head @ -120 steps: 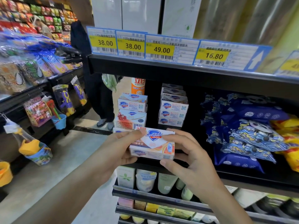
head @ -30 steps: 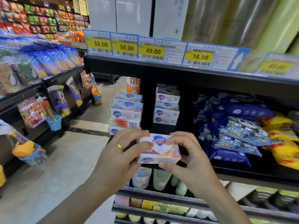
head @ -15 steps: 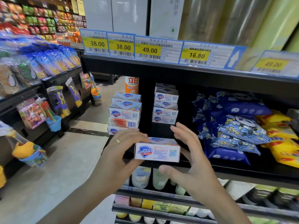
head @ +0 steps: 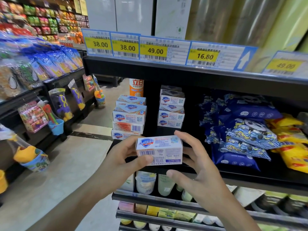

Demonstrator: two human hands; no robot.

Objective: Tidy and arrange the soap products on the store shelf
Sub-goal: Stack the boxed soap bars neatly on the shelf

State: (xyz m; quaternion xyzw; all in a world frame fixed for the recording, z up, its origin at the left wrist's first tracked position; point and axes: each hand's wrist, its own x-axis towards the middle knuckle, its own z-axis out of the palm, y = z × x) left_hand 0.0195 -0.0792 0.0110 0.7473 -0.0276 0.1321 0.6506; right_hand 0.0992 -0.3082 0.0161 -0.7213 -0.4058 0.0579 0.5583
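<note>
A white Safeguard soap box (head: pixel 159 150) is held in front of the black shelf (head: pixel 250 182), tipped so its barcode face points at me. My left hand (head: pixel 123 157) grips its left end, thumb on the front and fingers behind. My right hand (head: pixel 200 167) is spread at the box's right end; a fingertip touches the top right corner and the thumb hangs below, apart from the box. On the shelf behind stand two stacks of the same soap boxes, a left stack (head: pixel 129 116) at the shelf end and a right stack (head: pixel 171 112) deeper in.
Blue wipe packs (head: pixel 241 130) and yellow packs (head: pixel 293 147) lie piled right of the soap. An orange bottle (head: pixel 136 87) stands behind the left stack. Price tags (head: pixel 155 50) line the shelf above. Bottles (head: pixel 146 182) fill the shelf below. An aisle with hanging toys runs at left.
The box has been turned from logo face up to barcode face toward me. My right hand loosened from pinching it to resting spread at its right end, while my left hand keeps hold.
</note>
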